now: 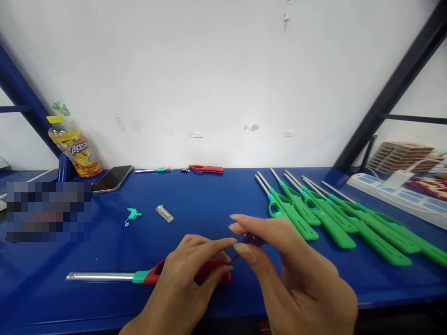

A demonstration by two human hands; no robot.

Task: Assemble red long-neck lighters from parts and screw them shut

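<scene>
Table: a glossy, deep-blue top (209, 200), its back edge against the wall.
Wall: white (209, 70), scuffed, with scraps of old tape and green marks.
Frame: a blue post (24, 79) slants at left, a dark post (387, 88) at right.
Red lighter: long-barrelled (151, 276), lying parallel to the table's front edge, left of centre, silver barrel pointing left.
Left hand: its fingers (185, 274) grasp the red handle against the table.
Right hand: thumb and forefinger (300, 279) pinch a small dark-handled tool (253, 239), its thin shaft slanting to the left fingertips; the tip is hidden.
Table's right side: green lighters (331, 228) in a slanting row; a white power strip (401, 195) beyond.
Back left corner: a yellow-capped bottle (75, 149), then a phone (113, 178).
Back edge, middle: a red handle (209, 170) beside a metal rod (148, 170).
Left of centre: a teal piece (132, 213) and a clear piece (164, 213).
</scene>
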